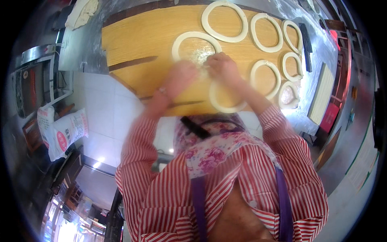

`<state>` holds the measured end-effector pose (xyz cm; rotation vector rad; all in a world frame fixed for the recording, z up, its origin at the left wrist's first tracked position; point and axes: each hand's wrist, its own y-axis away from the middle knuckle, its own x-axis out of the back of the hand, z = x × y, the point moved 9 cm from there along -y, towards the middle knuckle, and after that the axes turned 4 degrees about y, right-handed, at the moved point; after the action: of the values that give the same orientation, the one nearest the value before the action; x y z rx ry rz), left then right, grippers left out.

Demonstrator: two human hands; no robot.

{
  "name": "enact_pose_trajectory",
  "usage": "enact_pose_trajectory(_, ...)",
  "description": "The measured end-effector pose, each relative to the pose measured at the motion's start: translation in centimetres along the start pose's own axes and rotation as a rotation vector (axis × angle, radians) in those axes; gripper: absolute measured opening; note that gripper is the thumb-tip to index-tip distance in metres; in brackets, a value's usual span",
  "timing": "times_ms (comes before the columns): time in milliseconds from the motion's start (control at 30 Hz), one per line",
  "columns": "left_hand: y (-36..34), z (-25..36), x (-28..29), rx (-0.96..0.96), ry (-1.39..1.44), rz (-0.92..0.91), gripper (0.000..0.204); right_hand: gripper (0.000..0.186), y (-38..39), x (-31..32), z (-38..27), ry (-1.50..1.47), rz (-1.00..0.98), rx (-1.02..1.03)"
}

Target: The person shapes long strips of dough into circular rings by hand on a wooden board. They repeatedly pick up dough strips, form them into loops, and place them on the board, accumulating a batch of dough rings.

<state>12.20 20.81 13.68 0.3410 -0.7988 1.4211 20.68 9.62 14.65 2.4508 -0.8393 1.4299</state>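
A pale dough ring [196,35] lies on a wooden board [137,36], its near side hidden under my hands. My left hand [183,76], blurred by motion, is closed at the ring's left end, fingers curled inward. On the ring's right end my right hand [221,67] is closed too, its fingers bent down over the dough. The hands are close together, with a narrow gap between them. Another dough ring [226,108] lies partly beneath my right wrist, near the board's front edge.
Several more dough rings lie to the right, including a large ring [204,22] behind and a small ring [281,96] at the right edge. A dough lump [82,14] sits on the metal counter [86,50]. A white printed sack [62,133] stands at left; pale strips [321,93] lie at right.
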Motion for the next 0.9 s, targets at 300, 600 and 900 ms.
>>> enact_pose_trajectory(300, -0.4, -0.1, -0.8, 0.152, -0.163, 0.062, 0.011, 0.01, 0.0, 0.0, -0.3, 0.044, 0.004, -0.018)
enact_pose_trajectory(600, -0.6, -0.2, 0.5, 0.267, -0.019, 0.259, 0.011, 0.009, 0.0, -0.6, 0.0, 0.104, 0.057, -0.026)
enact_pose_trajectory(900, -0.2, -0.5, -0.3, 0.214, -0.053, 0.298, 0.008, 0.014, -0.3, -1.6, -0.9, 0.144, -0.035, 0.006)
